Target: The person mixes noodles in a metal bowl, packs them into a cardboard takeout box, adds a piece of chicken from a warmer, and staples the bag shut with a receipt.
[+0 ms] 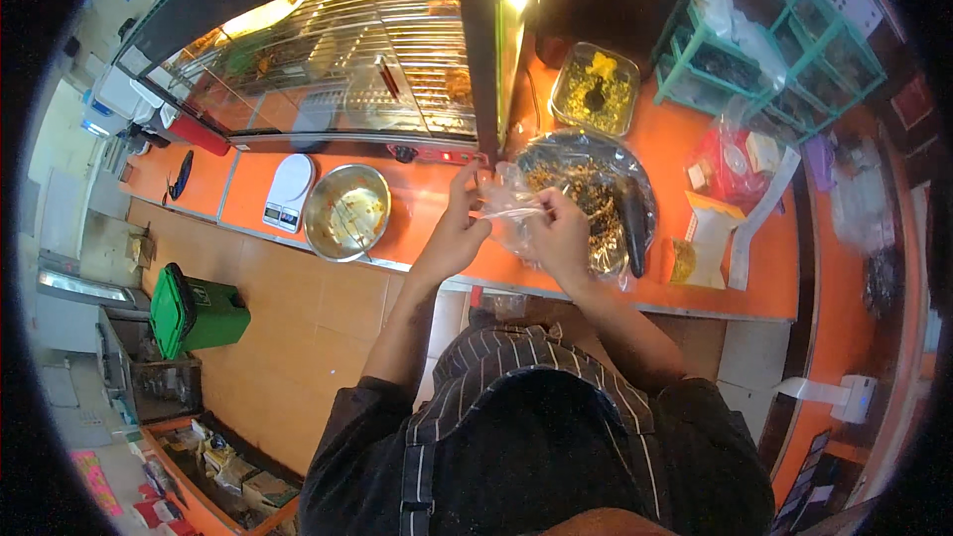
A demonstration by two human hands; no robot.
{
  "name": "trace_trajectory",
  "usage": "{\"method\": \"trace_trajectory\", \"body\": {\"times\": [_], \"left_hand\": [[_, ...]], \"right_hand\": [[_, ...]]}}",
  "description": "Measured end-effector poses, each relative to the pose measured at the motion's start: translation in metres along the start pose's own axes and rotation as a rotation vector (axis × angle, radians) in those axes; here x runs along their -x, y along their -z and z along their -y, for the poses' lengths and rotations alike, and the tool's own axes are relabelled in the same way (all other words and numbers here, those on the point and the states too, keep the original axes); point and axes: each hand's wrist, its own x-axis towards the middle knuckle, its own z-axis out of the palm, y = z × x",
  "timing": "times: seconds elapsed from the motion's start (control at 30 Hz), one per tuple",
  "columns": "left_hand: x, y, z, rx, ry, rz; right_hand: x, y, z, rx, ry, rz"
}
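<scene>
My left hand [458, 236] and my right hand [562, 236] are raised over the counter's front, close together. Between them they pinch a thin, crumpled piece of clear plastic [510, 206]; I cannot tell whether it is a bag or a disposable glove. Just beyond my right hand sits a round tray [643, 174] lined with clear plastic, holding brown shredded food. A long black utensil [632, 223] lies along its right side. Behind it stands a square container [629, 109] of chopped yellow-green food with a dark spoon in it.
Left of my hands are a steel bowl [379, 197] with a whisk and a white scale [294, 179]. A glass-fronted warming cabinet [392, 79] stands behind. Rightward are a red plastic bag [723, 161], paper packets [710, 238] and green racks [710, 69]. A green bin [213, 316] stands on the floor.
</scene>
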Motion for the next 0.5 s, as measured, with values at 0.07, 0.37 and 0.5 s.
{"method": "trace_trajectory", "body": {"times": [0.07,0.37,0.5], "left_hand": [[0.022,-0.026,0.001,-0.105,-0.269,-0.282],[0.012,-0.105,0.014,0.859,0.192,-0.214],[0.007,-0.116,0.010,1.213,0.128,-0.108]], "right_hand": [[0.004,0.014,-0.007,0.006,-0.077,-0.123],[0.050,0.040,0.002,0.084,0.275,-0.059],[0.066,0.033,0.002,-0.228,0.163,-0.242]]}}
